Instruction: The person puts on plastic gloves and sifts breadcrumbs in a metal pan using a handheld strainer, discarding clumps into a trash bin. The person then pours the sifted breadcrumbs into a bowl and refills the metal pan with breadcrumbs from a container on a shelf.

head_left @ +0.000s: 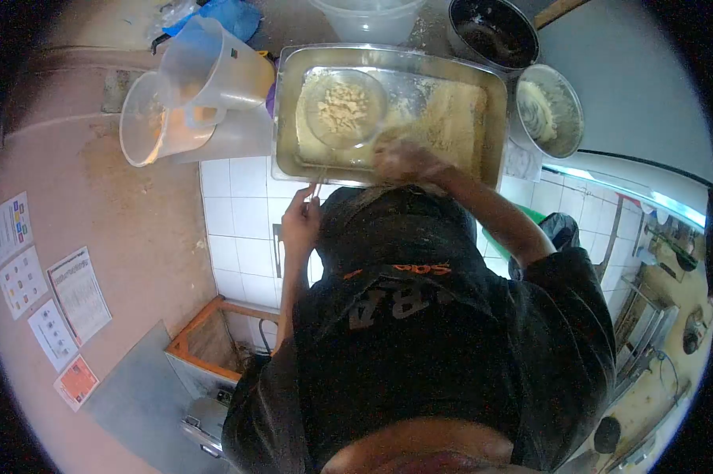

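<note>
A large metal tray (495,118) holds pale flour-like powder on its left and a tan crumb-like heap (455,118) on its right. In its left half rests a round sieve or clear bowl (346,109) with pale chunks inside. My left hand (301,217) is at the tray's near left edge, fingers closed round a thin handle (319,183) that seems to lead to the round sieve. Over the middle of the tray is my right hand (404,160), blurred by motion, beside the tan heap; its fingers cannot be made out.
Two translucent jugs (214,63) stand left of the tray, near a blue plastic bag (230,17). Behind it is a white tub (368,20). A dark pot (493,33) and a metal bowl with creamy residue (547,110) are at the right.
</note>
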Motion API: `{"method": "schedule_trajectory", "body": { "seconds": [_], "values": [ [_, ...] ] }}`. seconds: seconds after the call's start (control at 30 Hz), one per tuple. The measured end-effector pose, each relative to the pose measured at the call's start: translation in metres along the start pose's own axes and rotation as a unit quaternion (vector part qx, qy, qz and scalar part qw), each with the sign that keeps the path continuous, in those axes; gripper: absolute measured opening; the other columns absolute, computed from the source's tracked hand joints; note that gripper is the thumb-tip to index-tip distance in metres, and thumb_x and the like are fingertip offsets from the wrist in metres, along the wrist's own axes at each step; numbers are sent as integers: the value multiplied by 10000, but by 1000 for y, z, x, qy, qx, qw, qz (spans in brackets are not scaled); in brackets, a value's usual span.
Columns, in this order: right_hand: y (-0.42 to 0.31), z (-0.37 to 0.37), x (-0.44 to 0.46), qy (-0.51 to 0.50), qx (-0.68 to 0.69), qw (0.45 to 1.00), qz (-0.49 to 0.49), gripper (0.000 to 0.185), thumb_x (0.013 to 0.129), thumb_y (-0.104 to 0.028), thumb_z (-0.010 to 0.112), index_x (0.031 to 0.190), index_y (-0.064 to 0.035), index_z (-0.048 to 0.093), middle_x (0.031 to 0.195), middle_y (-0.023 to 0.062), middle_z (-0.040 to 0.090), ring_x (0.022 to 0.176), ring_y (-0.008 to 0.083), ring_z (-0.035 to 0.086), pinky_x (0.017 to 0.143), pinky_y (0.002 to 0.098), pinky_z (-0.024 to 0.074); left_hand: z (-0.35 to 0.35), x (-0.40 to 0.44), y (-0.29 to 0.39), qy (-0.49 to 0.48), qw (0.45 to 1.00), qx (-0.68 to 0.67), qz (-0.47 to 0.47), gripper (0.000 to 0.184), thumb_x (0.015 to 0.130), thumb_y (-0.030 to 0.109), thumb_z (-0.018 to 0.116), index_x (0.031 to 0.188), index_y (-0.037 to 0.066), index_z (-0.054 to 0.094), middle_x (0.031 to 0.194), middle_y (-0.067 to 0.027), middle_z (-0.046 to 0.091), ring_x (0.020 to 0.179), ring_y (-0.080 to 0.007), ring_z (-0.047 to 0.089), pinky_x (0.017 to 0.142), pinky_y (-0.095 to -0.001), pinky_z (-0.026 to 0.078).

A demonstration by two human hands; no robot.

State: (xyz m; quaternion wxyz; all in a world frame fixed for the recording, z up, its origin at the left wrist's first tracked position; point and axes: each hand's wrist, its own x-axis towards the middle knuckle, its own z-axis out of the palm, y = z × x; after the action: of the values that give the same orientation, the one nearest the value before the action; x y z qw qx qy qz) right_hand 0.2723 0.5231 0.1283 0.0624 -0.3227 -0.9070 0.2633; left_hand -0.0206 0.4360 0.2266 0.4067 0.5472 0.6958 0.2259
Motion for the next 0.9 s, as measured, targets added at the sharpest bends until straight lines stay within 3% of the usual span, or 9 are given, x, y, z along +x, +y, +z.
{"method": "schedule_trajectory", "body": {
  "seconds": [0.07, 0.17, 0.23, 0.3, 0.4, 0.47, 0.6, 0.77, 0.9],
  "values": [
    [18, 61, 14, 50, 59, 997, 8, 262, 940, -271, 487, 1078, -102, 633, 1094, 111, 612, 1016, 288, 586, 855, 396, 493, 0, -1, 3, -24, 1000, -1, -2, 261, 942, 149, 574, 1197, 110, 613, 624, -26, 553, 561, -102, 485, 539, -280, 424],
    [41, 106, 20, 103, 372, 921, -43, 291, 963, -273, 441, 1090, -84, 623, 1058, 160, 616, 995, 304, 593, 872, 441, 476, -5, 1, 2, 28, 999, -33, 1, 240, 937, 166, 585, 1170, 122, 624, 645, -56, 595, 574, -100, 516, 558, -280, 447],
    [-3, 9, 1, -149, 91, 977, 122, 340, 982, -291, 392, 1140, -83, 609, 1120, 193, 602, 1007, 310, 597, 908, 471, 458, -5, -2, -4, 22, 999, -32, 24, 238, 936, 149, 584, 1170, 123, 625, 643, -44, 590, 579, -92, 513, 555, -269, 442],
    [-17, -41, -43, -188, 46, 971, 143, 250, 927, -243, 472, 1072, -100, 617, 1059, 128, 636, 1022, 321, 594, 938, 397, 458, -11, -10, 11, -6, 1000, 12, 14, 251, 938, 128, 574, 1186, 121, 612, 608, -17, 544, 568, -86, 487, 541, -257, 428],
    [-25, -82, -56, -389, -62, 901, 180, 372, 976, -329, 398, 1147, -90, 627, 1181, 206, 590, 1065, 353, 584, 954, 465, 448, -9, -6, 2, 29, 998, -38, 29, 258, 936, 139, 574, 1191, 123, 608, 600, -32, 543, 554, -88, 483, 539, -275, 430],
    [-1, -67, -108, -143, -103, 981, 82, 375, 968, -356, 431, 1280, -177, 540, 1395, 101, 469, 1285, 238, 426, 1089, 462, 286, -6, -6, -7, 21, 999, -50, -3, 263, 934, 130, 573, 1195, 119, 608, 607, -40, 545, 556, -94, 487, 538, -290, 430],
    [23, -18, -134, -13, -110, 981, 160, 369, 957, -332, 447, 1278, -179, 546, 1418, 110, 436, 1275, 245, 439, 1095, 517, 258, -3, -10, 9, -7, 1000, 18, 11, 274, 938, 133, 566, 1210, 119, 598, 619, -67, 554, 570, -107, 498, 534, -292, 425],
    [45, 18, -142, 92, -208, 968, 108, 411, 888, -305, 545, 1262, -134, 542, 1312, 100, 528, 1170, 276, 509, 1067, 387, 328, 2, -9, 4, -8, 1000, -12, -15, 263, 930, 130, 572, 1193, 119, 593, 665, -138, 605, 580, -157, 546, 569, -317, 453],
    [52, 18, -137, 82, -71, 975, 196, 366, 822, -204, 558, 1177, -127, 602, 1296, 152, 545, 1103, 310, 575, 943, 441, 449, -3, -7, 8, -3, 999, 17, 34, 272, 930, 124, 564, 1202, 134, 583, 638, -144, 594, 537, -205, 551, 539, -335, 443]
  ]
}}
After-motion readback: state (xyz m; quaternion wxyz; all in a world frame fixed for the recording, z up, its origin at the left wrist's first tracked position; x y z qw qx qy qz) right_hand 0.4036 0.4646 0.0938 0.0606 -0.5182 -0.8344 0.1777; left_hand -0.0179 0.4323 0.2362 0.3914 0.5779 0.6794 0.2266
